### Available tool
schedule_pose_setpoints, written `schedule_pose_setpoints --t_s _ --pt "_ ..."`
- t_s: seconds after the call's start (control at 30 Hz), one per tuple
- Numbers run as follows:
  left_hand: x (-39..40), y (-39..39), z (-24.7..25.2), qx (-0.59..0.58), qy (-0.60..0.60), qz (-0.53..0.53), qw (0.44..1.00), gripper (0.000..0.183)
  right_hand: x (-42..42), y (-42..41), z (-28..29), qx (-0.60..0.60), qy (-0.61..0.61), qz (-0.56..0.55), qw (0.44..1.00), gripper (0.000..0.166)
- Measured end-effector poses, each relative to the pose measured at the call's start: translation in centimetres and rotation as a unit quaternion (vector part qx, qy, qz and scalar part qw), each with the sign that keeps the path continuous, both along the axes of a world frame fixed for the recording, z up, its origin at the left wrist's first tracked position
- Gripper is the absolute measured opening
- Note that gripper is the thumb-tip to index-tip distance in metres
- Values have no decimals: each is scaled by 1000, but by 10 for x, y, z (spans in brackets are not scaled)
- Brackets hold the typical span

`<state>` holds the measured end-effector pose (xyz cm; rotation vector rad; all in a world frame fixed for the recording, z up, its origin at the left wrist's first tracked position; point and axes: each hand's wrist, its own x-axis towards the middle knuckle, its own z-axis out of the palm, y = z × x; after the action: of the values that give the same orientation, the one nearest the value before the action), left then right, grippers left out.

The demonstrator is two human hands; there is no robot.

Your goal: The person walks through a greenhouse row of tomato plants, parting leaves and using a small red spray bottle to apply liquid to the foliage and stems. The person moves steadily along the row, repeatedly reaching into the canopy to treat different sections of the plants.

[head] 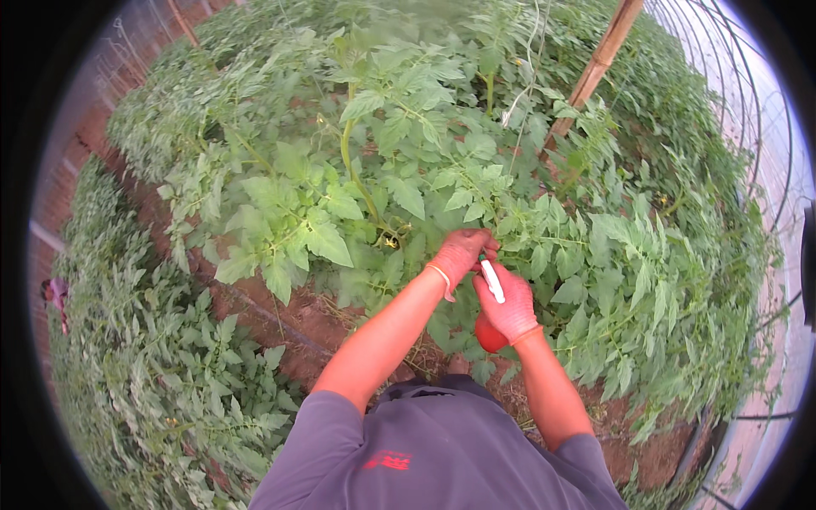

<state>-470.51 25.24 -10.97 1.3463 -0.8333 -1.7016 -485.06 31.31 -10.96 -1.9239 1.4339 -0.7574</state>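
Note:
Before me stands a leafy tomato plant (347, 150) with a thick green stem and a small yellow flower (389, 242). My left hand (464, 252), in a reddish knit glove with an orange cuff, reaches into the foliage. Its fingertips are bent close to the leaves and partly hidden, so whether they pinch anything is unclear. Just beside it, my gloved right hand (510, 303) is closed around a white hand-held device (492, 282) with a green tip, possibly a small sprayer. A rounded red container (489, 333) shows below that hand; whether it joins the white part is hidden.
A bamboo pole (596, 67) leans among the plants, near a hanging white string (529, 76). Another dense plant row (166, 382) lies to the left across a soil path (306, 319). Hoops and plastic film (765, 127) bound the right side. A person (57, 298) is far left.

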Motion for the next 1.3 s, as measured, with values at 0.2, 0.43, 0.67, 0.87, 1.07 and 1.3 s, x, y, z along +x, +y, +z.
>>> schedule_pose_setpoints --t_s 0.2,0.43,0.67,0.87,1.07,1.3 --pt "-9 0 0 -12 -2 28 1000 32 -12 -11 -4 29 -24 -5 999 23" --pt "-22 0 5 5 -15 57 998 34 -25 -20 -16 -34 -23 13 999 22" --pt "-8 6 -14 -104 -121 8 987 44 -21 -6 -9 26 -103 54 993 13" --pt "61 81 15 -171 -251 64 950 54 -3 31 9 -20 -94 157 983 18" --pt "232 194 -83 66 -412 329 847 41 64 67 -1 -13 -34 228 973 18" --pt "420 270 -256 128 -464 335 810 19 200 106 -7 76 -57 283 955 24"
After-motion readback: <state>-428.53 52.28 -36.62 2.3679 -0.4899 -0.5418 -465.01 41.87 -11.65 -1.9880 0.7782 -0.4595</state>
